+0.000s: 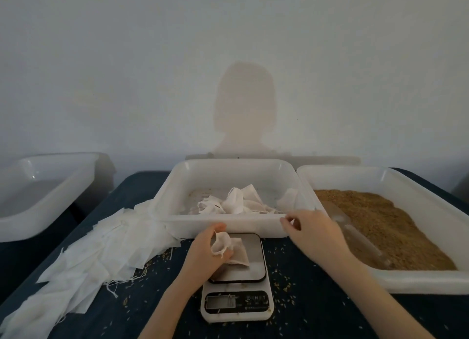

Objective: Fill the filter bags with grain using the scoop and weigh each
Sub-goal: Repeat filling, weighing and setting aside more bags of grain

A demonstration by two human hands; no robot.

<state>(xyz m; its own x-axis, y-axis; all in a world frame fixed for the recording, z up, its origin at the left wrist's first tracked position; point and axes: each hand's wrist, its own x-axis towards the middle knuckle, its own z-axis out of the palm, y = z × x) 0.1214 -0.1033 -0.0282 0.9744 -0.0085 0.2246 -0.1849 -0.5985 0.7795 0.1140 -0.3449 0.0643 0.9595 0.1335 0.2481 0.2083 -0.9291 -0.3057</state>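
My left hand (206, 251) grips the gathered top of a small white filter bag (232, 250) that rests on the plate of the digital scale (238, 277). My right hand (311, 233) hovers to the right of the scale, fingers curled, near the front rim of the middle tub (223, 228); whether it pinches a thread is unclear. A clear scoop (355, 233) lies in the brown grain (396, 227) inside the right tub (431, 281). Several filled bags (236, 201) sit in the middle tub.
A heap of flat empty filter bags (83, 257) spreads over the dark blue table at the left. A white tub (43, 191) stands at the far left. Loose grains scatter around the scale. A wall rises behind the tubs.
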